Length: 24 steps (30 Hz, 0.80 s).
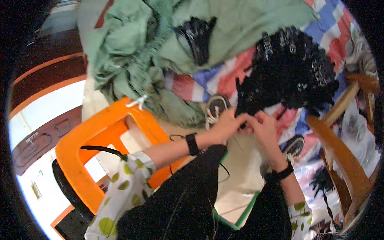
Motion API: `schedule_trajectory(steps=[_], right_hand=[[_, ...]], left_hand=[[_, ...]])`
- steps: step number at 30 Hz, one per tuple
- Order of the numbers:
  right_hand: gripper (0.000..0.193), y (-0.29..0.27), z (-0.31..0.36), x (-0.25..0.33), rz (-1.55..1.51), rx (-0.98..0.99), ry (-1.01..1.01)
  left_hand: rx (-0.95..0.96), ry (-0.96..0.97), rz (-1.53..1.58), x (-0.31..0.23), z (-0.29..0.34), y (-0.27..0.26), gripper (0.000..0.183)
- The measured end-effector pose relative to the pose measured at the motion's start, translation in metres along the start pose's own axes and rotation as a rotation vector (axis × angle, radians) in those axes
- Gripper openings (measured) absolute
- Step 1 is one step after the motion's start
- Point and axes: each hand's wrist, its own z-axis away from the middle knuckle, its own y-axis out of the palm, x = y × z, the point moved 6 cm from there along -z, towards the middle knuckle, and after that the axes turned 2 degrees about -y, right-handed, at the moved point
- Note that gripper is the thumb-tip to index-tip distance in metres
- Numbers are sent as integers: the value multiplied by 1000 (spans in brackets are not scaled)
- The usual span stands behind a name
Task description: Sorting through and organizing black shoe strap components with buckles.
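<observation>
My left hand (228, 124) and my right hand (263, 127) meet in front of me, fingertips pinched together. Something small and dark shows between them, but the fingers hide most of it. Just beyond the hands lies a large heap of black straps (288, 72) with shiny buckle-like pieces on it. The heap's near edge comes close to my fingers, and I cannot tell whether what I pinch is joined to it. Farther off, a smaller bundle of black straps (199, 42) rests on a green cloth (236, 24).
An orange plastic stool (70, 154) stands at my left. To the right are a curved wooden chair part (340, 154) and clear plastic wrap (358, 138). Striped red, white and blue sheeting (228, 80) lies under the heap. Two dark shoes with pale laces, one a left shoe (216, 107), show near my hands.
</observation>
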Motion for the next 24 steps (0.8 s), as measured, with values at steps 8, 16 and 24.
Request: schedule_trajectory(steps=[8,16,24], right_hand=[[16,3,1,64,-366,154,-190],[18,-33,26,-6,-409,62,-87],[19,-48,17,-73,-417,-297,124]], left_hand=[[-254,227,94,-24,11,-47,25],[-891,382,349,-29,-50,-193,20],[-292,237,662,-41,-34,-111,19]])
